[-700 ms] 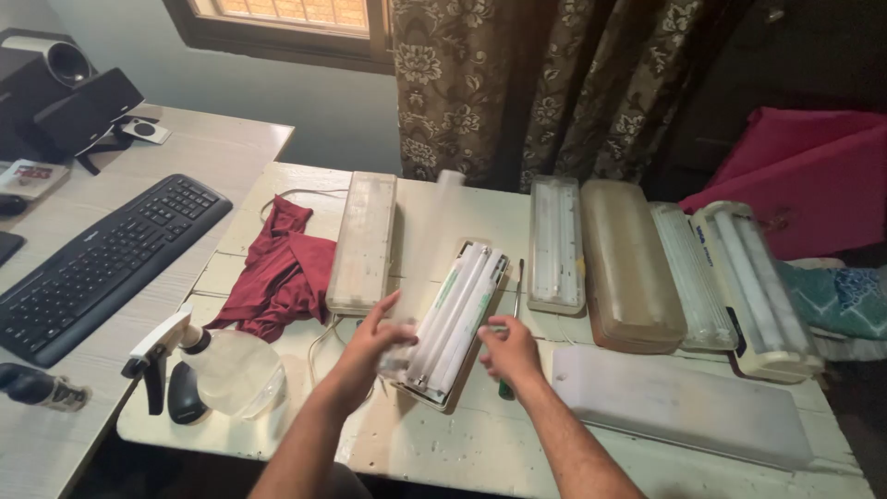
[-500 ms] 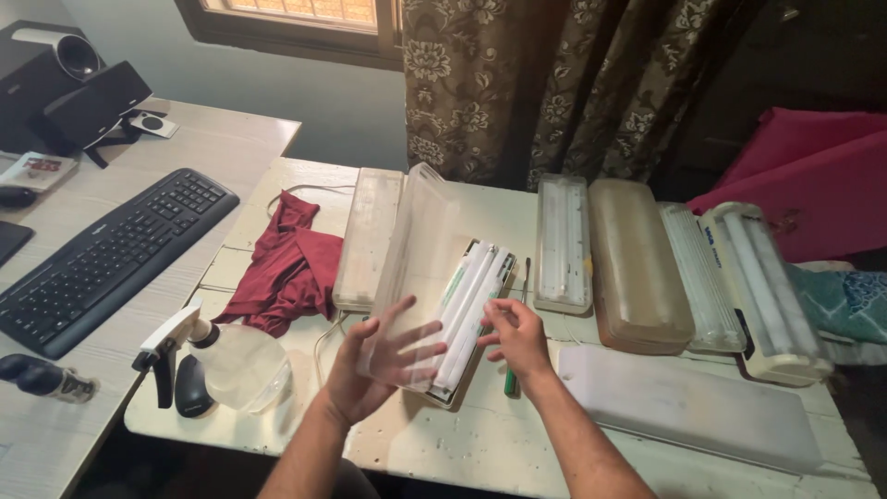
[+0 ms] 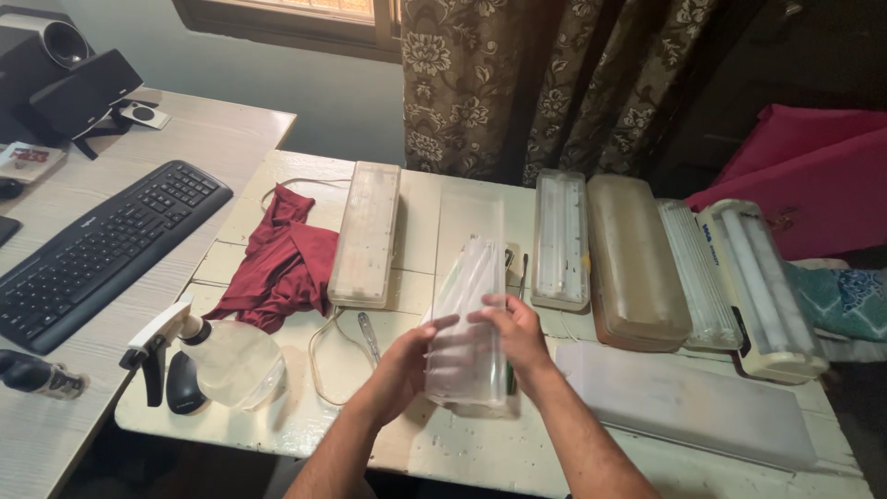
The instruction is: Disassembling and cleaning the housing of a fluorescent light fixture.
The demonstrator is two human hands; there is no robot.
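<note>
Both my hands hold a clear plastic lamp cover [image 3: 469,277] by its near end, lifted over a light fixture with white tubes [image 3: 480,263] on the white table [image 3: 305,425]. My left hand [image 3: 411,360] grips the cover's left edge and my right hand [image 3: 513,337] grips its right edge. The fixture shows through the cover. A screwdriver [image 3: 522,277] lies just right of the fixture, partly hidden by my right hand.
A cloudy lamp cover [image 3: 367,231] and a red cloth [image 3: 282,263] lie to the left, with a spray bottle [image 3: 217,360] near the front. Several more lamp fixtures [image 3: 637,259] line the right. A flat frosted cover [image 3: 684,402] lies front right. A black keyboard [image 3: 102,245] sits on the left desk.
The clear cover has come off the fixture and now stands lifted in both hands. My right hand moved from the fixture's edge onto the cover.
</note>
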